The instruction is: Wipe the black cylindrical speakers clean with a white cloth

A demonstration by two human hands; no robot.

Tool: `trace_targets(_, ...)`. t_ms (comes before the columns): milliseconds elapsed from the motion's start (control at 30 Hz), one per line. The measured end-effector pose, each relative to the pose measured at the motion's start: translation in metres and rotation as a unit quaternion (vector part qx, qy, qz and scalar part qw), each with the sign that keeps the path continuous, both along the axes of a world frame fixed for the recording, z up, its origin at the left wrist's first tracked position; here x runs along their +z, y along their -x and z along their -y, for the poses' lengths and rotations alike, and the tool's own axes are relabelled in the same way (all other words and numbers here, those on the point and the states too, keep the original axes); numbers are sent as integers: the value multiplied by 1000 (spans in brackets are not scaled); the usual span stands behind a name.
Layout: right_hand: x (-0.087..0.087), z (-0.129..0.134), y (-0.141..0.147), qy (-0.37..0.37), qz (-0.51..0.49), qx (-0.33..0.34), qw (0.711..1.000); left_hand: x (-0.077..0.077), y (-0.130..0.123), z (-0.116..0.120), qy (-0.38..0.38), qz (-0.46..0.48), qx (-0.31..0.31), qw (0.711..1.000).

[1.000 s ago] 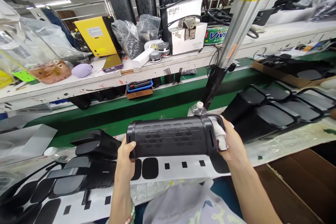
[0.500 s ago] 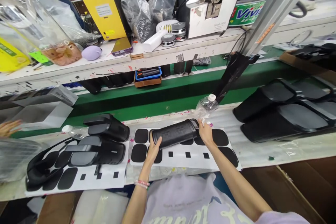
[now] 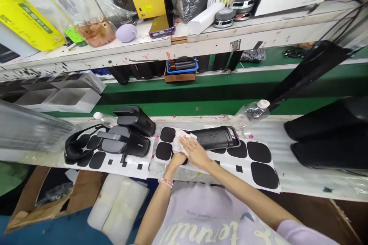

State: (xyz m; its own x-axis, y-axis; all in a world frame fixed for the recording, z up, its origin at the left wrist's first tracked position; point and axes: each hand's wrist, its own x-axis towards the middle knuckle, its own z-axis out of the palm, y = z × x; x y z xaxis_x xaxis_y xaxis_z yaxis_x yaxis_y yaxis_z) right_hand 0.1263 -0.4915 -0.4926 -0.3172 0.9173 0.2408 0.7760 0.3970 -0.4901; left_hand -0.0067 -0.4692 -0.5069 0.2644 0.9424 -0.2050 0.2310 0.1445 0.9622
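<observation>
Wiping seems in hand: wipe (image 3: 177, 146) is spread under the extended fingers of the right hand (image 3: 198, 154), unit (image 3: 213, 138) just right of them, left hand's (image 3: 178, 158) grip can't be told, unit steadied next, presumably.

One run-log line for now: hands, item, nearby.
Right hand: over white cloth at left end of black case | Left hand: same end, grip partly hidden | Case: lying on white sheet | Near right end: clear bottle
</observation>
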Motion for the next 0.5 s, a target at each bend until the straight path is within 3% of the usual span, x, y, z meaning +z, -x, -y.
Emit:
trace_targets(167, 5, -29, -18, 36, -57, -85, 994, -5, 8, -2, 8, 10, -33, 999)
trace_targets(233, 8, -24, -5, 54, -102, -68, 991, -7, 10, -2, 8, 7, -36, 999)
trace_targets(333, 13, 6, 8, 91, -182, -16, 979, -7, 11, -1, -2, 10, -44, 999)
trace_targets(400, 15, 29, -2, 134, -256, -28, 957, -5, 11, 1, -4, 13, -50, 999)
trace_targets(500, 16, 46, -43, 193, -378, -166, 890, -1, 11, 3, -4, 11, -43, 999)
